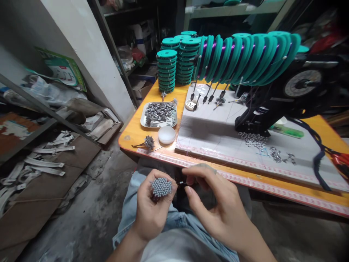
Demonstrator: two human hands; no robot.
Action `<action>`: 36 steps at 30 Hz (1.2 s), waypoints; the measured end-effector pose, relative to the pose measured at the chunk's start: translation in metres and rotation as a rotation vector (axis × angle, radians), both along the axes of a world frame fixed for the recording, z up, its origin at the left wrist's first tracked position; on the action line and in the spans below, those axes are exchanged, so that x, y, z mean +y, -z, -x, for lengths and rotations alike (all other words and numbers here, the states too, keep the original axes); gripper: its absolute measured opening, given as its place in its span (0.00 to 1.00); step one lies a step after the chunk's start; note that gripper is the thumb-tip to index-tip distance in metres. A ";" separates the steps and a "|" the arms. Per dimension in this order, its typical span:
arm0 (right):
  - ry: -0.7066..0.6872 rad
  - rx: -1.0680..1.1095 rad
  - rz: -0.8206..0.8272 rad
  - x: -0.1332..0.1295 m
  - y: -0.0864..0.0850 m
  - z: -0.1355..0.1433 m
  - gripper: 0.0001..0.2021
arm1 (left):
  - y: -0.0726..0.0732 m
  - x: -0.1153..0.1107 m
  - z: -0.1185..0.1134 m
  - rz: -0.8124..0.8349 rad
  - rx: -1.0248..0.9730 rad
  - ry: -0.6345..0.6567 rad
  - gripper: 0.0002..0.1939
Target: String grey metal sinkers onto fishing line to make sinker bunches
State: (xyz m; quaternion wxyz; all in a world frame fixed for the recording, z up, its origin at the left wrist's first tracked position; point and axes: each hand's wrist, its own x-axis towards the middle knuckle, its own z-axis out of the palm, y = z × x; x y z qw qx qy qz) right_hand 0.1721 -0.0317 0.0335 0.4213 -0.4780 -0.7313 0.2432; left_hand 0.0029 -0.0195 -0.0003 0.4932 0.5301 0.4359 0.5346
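My left hand [152, 211] is wrapped round a bundle of thin grey rods [161, 187], whose round ends face up. Just right of the bundle, at the left thumb and finger, sits a tiny light-and-dark piece [181, 183]. My right hand [215, 203] is beside that piece, its thumb and forefinger apart with a gap between them; its other fingers are curled and partly in shadow. Whether the right fingertips touch the piece or a thin thread is too small to tell. Both hands are above my lap, in front of the table edge.
The yellow table [127, 136] carries a tray of metal parts [159, 113], a round white dish [166, 134], a spiky cluster [149, 143], stacked green spools [166, 69] and a grey board [212, 134]. Over the board hangs a spool row [245, 58] beside a black machine [280, 94].
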 end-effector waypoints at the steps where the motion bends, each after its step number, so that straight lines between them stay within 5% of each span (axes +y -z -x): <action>1: -0.014 -0.012 -0.005 0.000 0.000 0.000 0.19 | 0.000 0.000 0.000 0.008 0.011 0.009 0.06; 3: -0.053 -0.049 -0.040 0.002 0.000 0.000 0.23 | -0.002 0.000 0.001 0.011 0.043 0.026 0.06; 8: -0.089 -0.117 -0.128 0.011 -0.002 0.001 0.09 | -0.004 -0.001 0.001 0.006 0.048 0.059 0.05; 14: -0.080 -0.134 -0.146 0.010 0.004 0.009 0.07 | 0.009 -0.006 0.007 -0.129 0.080 0.040 0.05; 22: -0.030 -0.061 -0.175 0.007 -0.001 -0.001 0.08 | -0.011 0.016 0.010 -0.305 -0.160 -0.310 0.11; 25: -0.064 -0.093 -0.139 0.008 -0.006 -0.004 0.08 | -0.011 0.018 0.015 -0.472 0.121 -0.107 0.12; 28: -0.078 -0.121 -0.118 0.008 -0.008 -0.004 0.09 | -0.006 0.011 0.014 -0.468 0.170 0.091 0.16; 36: -0.107 -0.150 -0.068 0.006 -0.006 -0.002 0.09 | -0.013 0.011 -0.002 -0.386 0.255 0.045 0.09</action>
